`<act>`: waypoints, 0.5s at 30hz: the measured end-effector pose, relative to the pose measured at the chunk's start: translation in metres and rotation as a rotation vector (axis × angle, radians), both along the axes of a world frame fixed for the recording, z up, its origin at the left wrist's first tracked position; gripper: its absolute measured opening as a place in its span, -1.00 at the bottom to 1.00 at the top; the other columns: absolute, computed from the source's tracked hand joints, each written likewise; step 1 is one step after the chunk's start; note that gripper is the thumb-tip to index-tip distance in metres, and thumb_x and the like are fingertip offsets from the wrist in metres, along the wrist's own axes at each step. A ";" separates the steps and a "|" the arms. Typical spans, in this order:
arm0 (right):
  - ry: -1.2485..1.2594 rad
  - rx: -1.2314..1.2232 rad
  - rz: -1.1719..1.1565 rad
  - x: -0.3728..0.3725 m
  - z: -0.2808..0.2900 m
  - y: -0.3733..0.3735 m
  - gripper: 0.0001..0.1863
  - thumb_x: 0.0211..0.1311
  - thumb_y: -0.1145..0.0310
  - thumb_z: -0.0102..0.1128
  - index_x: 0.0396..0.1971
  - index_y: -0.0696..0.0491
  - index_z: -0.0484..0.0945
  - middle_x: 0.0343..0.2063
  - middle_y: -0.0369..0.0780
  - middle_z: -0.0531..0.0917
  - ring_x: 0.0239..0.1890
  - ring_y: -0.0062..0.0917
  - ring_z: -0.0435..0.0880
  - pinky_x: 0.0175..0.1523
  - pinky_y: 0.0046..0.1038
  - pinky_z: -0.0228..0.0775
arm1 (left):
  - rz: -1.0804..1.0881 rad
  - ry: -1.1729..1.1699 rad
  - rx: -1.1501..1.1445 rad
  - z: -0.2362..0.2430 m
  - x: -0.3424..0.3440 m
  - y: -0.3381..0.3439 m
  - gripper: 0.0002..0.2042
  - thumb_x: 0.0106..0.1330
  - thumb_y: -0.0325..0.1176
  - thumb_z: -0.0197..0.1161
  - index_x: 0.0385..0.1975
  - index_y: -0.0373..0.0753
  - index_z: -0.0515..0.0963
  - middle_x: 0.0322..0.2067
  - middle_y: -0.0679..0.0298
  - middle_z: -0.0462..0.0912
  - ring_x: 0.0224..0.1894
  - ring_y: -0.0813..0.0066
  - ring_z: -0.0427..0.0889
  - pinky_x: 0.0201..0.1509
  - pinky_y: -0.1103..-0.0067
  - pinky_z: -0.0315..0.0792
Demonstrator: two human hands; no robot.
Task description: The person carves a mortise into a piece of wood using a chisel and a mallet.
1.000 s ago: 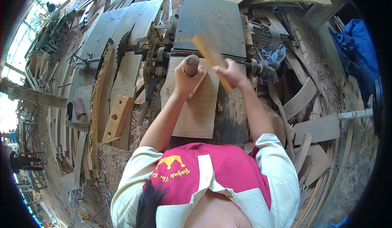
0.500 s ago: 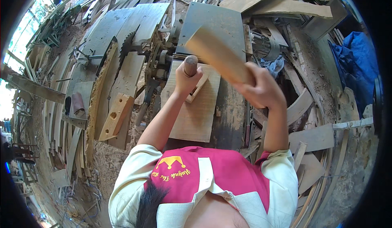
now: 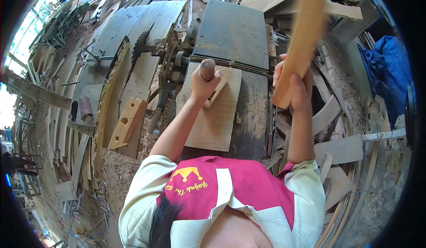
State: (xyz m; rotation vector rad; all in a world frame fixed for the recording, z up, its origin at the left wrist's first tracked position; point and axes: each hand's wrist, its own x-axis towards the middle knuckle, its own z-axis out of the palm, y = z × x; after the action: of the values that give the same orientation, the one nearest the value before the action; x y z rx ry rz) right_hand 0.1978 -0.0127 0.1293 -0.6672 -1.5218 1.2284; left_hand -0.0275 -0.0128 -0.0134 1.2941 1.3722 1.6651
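My left hand (image 3: 203,87) grips an upright round wooden handle (image 3: 207,68); its lower end is hidden. Beneath it a small slotted wood piece (image 3: 218,96) lies on a pale board (image 3: 211,130) on the machine bed. My right hand (image 3: 296,90) is closed round a long, flat light-brown wooden block (image 3: 297,48), raised to the right of the board and blurred at its upper end.
Behind the board is a dark steel plate (image 3: 230,30). At left stand a toothed circular blade (image 3: 140,43) and a drilled wooden block (image 3: 128,121). Scrap planks (image 3: 337,150) surround the machine; a blue tarp (image 3: 381,66) hangs at right.
My right hand has swung right from near the handle, bringing the block more upright and higher toward the top right. My left hand has stayed on the handle.
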 end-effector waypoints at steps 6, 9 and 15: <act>-0.787 0.151 0.129 -0.010 0.002 -0.006 -0.59 -0.15 0.21 0.24 -0.35 0.21 0.45 -0.41 -0.20 0.53 -0.40 -0.51 0.52 -0.29 -0.49 0.34 | -0.021 0.005 0.145 0.003 0.011 -0.001 -0.84 0.00 -0.45 0.23 -0.42 -0.30 0.47 -0.51 0.32 0.52 -0.43 0.67 0.43 -0.29 0.64 0.38; -0.837 0.221 0.064 0.000 0.010 -0.009 -0.53 -0.12 0.17 0.23 -0.24 0.20 0.46 -0.48 -0.20 0.53 -0.47 -0.51 0.52 -0.35 -0.51 0.35 | 0.020 0.054 0.075 0.000 0.001 -0.003 -0.85 0.00 -0.45 0.24 -0.44 -0.31 0.46 -0.53 0.32 0.51 -0.45 0.66 0.41 -0.31 0.63 0.37; -0.580 0.252 0.084 0.013 -0.011 -0.016 -0.53 -0.04 0.08 0.18 -0.24 0.15 0.41 -0.45 -0.21 0.53 -0.47 -0.58 0.52 -0.42 -0.53 0.36 | -0.040 0.047 0.073 0.009 0.017 -0.003 -0.84 0.00 -0.46 0.23 -0.41 -0.30 0.46 -0.54 0.28 0.51 -0.47 0.63 0.43 -0.33 0.64 0.37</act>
State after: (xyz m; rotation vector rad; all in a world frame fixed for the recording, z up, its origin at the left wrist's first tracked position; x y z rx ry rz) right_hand 0.2111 -0.0292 0.1188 -0.8406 -2.1595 0.9165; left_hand -0.0107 -0.0155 -0.0043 1.4008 1.3149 1.6810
